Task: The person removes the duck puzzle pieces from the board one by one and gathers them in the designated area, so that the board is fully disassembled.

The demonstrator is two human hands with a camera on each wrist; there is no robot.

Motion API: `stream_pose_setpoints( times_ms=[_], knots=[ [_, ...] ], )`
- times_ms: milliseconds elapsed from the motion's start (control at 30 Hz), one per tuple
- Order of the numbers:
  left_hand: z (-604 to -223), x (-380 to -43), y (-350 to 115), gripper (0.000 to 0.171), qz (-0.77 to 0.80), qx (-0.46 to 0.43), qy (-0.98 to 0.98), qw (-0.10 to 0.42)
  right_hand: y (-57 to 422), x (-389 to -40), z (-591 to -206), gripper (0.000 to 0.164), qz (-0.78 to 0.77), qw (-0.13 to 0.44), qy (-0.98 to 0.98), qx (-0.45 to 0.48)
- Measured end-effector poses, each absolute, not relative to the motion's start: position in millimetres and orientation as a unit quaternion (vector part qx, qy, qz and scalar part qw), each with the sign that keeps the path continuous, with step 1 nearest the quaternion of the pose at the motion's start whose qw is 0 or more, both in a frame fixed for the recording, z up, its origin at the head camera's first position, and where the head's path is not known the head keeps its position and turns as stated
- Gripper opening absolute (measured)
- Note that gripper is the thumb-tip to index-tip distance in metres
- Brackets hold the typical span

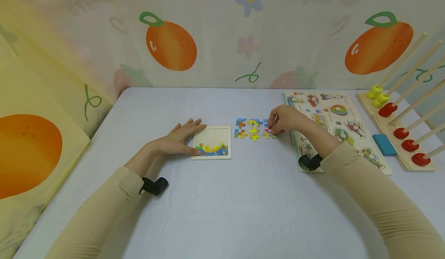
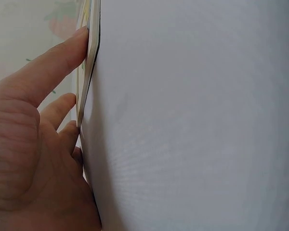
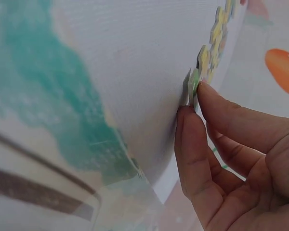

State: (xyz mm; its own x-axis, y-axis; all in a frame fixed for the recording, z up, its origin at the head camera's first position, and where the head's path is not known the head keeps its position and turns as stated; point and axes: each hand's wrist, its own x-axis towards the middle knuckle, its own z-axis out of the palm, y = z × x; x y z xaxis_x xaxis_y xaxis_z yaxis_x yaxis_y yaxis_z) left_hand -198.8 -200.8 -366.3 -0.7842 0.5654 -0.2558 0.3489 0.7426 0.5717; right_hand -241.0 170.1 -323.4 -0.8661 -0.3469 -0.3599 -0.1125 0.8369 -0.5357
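Observation:
My left hand [image 1: 175, 140] rests at the left edge of a small square wooden puzzle tray [image 1: 210, 134], fingers spread and thumb on its lower corner. Along the tray's bottom lies a row of joined blue and yellow pieces [image 1: 213, 149]. In the left wrist view the thumb [image 2: 62, 62] presses on the tray's rim [image 2: 92, 53]. To the right, several loose jigsaw pieces [image 1: 254, 134] lie in two rows. My right hand [image 1: 286, 118] is at the right end of these rows. Its thumb and finger pinch a green-edged puzzle piece [image 3: 194, 85], partly hidden by the fingertips.
A large picture puzzle board [image 1: 330, 122] with vehicles lies under my right forearm. Beyond it stands a wooden bead rack [image 1: 386, 126] with tall pegs and red and yellow beads. Against its base is a blue block [image 1: 384, 145]. A fruit-print cloth [image 1: 222, 35] hangs behind the table.

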Motion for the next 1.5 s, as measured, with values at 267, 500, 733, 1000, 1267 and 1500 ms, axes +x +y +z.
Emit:
stream_pose_setpoints(
  times_ms=[267, 500, 733, 1000, 1267, 1500],
  knots=[
    [-366, -199, -201, 0.089, 0.259, 0.250, 0.908, 0.213, 170, -239, -320, 0.015, -0.266, 0.214, 0.931, -0.127],
    [-366, -200, -201, 0.089, 0.257, 0.251, 0.908, 0.216, 168, -238, -321, 0.012, -0.272, 0.201, 0.934, -0.118],
    [-366, -200, -201, 0.089, 0.263, 0.250, 0.907, 0.216, 158, -235, -325, 0.011, -0.271, 0.180, 0.937, -0.130],
    [-366, -199, -201, 0.089, 0.261, 0.244, 0.908, 0.217, 140, -226, -326, 0.007, -0.278, 0.163, 0.934, -0.155],
    [-365, -198, -200, 0.095, 0.270, 0.239, 0.906, 0.220, 122, -215, -331, 0.005, -0.277, 0.143, 0.932, -0.184],
    [-365, -199, -201, 0.097, 0.270, 0.243, 0.907, 0.215, 107, -208, -333, 0.003, -0.300, 0.127, 0.920, -0.218]
  ],
)
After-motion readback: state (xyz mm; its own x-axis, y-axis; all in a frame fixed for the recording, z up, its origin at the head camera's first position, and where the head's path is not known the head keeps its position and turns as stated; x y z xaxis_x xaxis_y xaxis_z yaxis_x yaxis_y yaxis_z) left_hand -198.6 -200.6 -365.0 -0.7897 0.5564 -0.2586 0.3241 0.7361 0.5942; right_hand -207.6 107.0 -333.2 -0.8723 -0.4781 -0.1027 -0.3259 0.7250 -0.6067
